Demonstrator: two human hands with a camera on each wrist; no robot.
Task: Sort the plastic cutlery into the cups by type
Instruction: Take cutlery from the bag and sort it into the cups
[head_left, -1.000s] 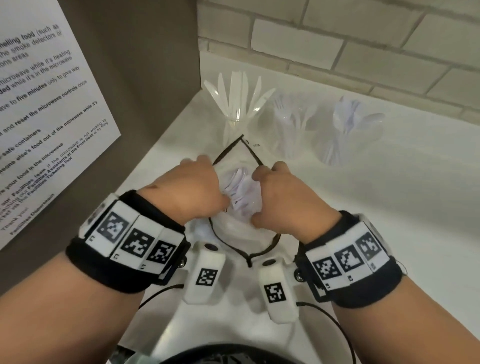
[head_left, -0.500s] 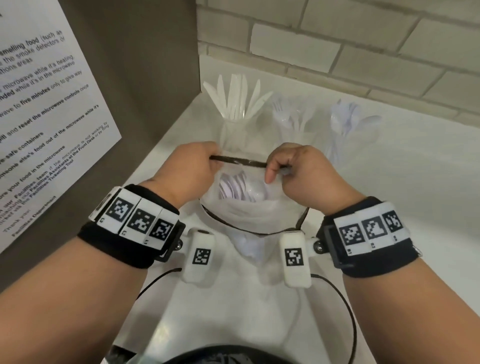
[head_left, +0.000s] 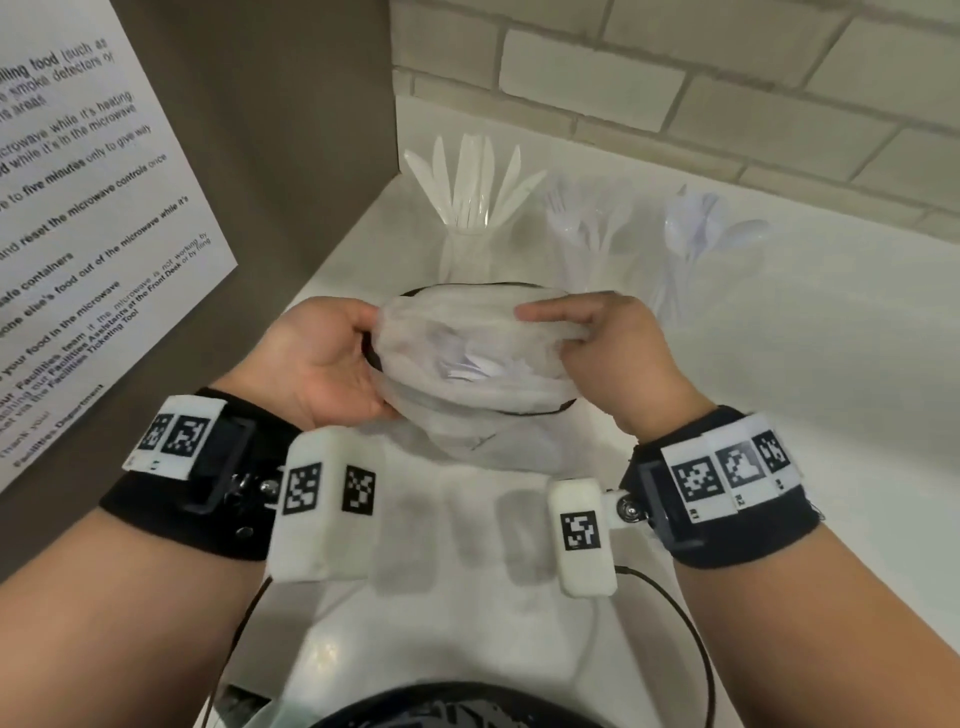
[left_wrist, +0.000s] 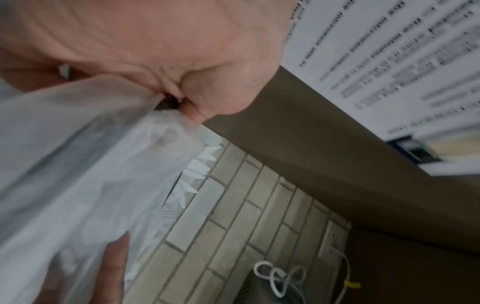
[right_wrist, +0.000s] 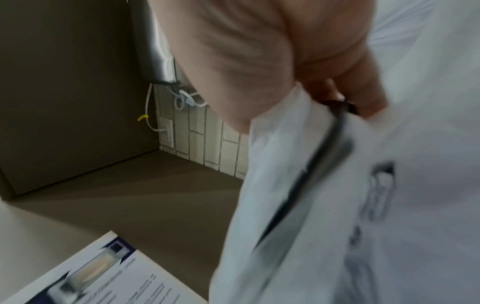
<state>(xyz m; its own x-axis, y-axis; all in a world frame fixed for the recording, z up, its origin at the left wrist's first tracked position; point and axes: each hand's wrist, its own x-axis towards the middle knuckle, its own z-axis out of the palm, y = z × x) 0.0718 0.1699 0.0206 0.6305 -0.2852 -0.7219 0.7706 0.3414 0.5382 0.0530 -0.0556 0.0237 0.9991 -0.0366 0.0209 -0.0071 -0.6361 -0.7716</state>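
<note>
A white mesh bag (head_left: 467, 364) with a black drawstring rim hangs between my hands above the white counter (head_left: 779, 364), with white plastic cutlery showing inside. My left hand (head_left: 332, 358) grips the bag's left rim, palm turned up. My right hand (head_left: 597, 338) pinches the right rim. Behind the bag stand three clear cups: one with knives (head_left: 470, 187), one with forks (head_left: 587, 228), one with spoons (head_left: 701, 234). In the left wrist view my fingers (left_wrist: 197, 92) clamp the mesh bag (left_wrist: 78, 164). The right wrist view shows the bag (right_wrist: 363, 205) held with its black cord.
A brown side wall with a printed notice (head_left: 78, 218) closes off the left. A tiled brick wall (head_left: 675, 67) runs along the back. A wall outlet with a white cable (right_wrist: 166, 131) sits in the corner.
Both hands have lifted the bag and shifted their hold on its rim; the left hand has turned palm up, and the mouth has gone from pulled narrow to spread wide.
</note>
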